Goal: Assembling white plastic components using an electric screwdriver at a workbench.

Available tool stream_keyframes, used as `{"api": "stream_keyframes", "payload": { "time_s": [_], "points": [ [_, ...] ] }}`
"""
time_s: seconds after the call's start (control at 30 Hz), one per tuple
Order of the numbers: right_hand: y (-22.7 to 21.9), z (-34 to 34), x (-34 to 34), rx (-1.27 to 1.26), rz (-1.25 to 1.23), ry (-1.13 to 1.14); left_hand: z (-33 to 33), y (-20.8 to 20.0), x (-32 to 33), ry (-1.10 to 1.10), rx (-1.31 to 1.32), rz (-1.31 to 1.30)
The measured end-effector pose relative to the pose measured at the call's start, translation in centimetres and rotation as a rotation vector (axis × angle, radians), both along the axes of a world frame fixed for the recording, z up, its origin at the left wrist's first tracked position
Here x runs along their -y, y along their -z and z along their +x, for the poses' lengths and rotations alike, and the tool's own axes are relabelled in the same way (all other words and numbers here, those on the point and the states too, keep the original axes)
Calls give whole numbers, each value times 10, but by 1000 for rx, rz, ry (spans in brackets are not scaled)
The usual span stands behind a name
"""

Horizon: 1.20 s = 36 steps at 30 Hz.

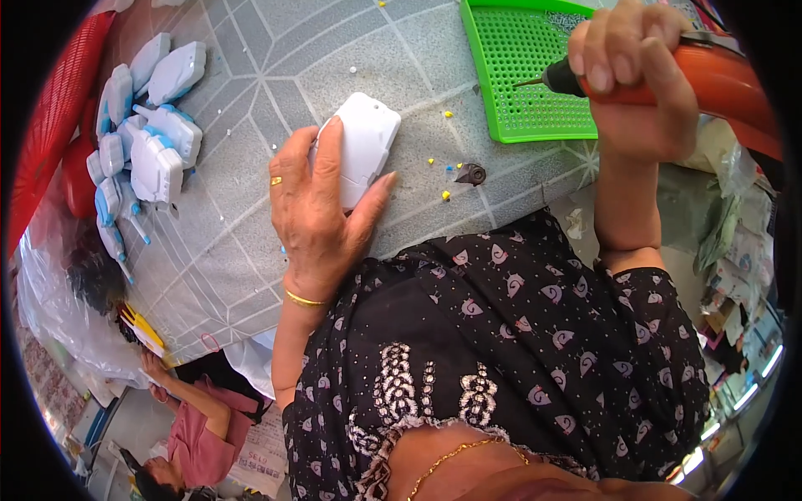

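Observation:
My left hand [317, 196] is closed around the side of a white plastic casing [361, 142], which lies flat on the patterned table. The thumb rests along its near right edge, and the fingers lie on its left side and top. My right hand [639, 79] grips an orange-red electric screwdriver [710, 83] with a black nose. Its thin bit points left, over a green perforated basket [535, 137]. Small dark screws [564, 23] appear at the basket's far end, partly hidden behind my right hand.
Several white-and-blue plastic pieces [156, 167] are piled at the left, beside a red mesh basket [52, 125]. A small dark part [472, 174] and yellow bits [446, 196] lie right of the casing. Another person [205, 426] works at the lower left, near a yellow-and-white piece [144, 330].

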State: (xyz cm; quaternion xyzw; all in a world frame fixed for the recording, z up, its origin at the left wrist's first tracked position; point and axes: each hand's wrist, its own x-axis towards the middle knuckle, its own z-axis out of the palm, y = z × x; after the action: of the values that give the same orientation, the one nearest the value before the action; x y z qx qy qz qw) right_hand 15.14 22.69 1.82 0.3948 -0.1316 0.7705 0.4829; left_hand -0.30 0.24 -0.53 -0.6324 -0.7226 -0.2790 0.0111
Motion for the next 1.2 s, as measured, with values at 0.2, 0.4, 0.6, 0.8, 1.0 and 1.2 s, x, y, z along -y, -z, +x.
{"api": "stream_keyframes", "payload": {
  "time_s": [0.2,0.4,0.6,0.8,1.0,1.2],
  "points": [
    [-25,1,19,370,49,112,-1,10,0,32,7,50],
    [-43,-10,31,735,110,209,-1,13,2,13,-12,55],
    [-61,-24,48,1116,188,327,-5,16,3,15,-9,74],
    [-60,-35,52,1240,232,381,-6,17,3,20,-3,81],
    [-54,-36,52,1229,256,410,-7,19,4,25,16,107],
    [-49,-36,49,1210,271,447,-7,19,4,23,20,94]
  ]
}}
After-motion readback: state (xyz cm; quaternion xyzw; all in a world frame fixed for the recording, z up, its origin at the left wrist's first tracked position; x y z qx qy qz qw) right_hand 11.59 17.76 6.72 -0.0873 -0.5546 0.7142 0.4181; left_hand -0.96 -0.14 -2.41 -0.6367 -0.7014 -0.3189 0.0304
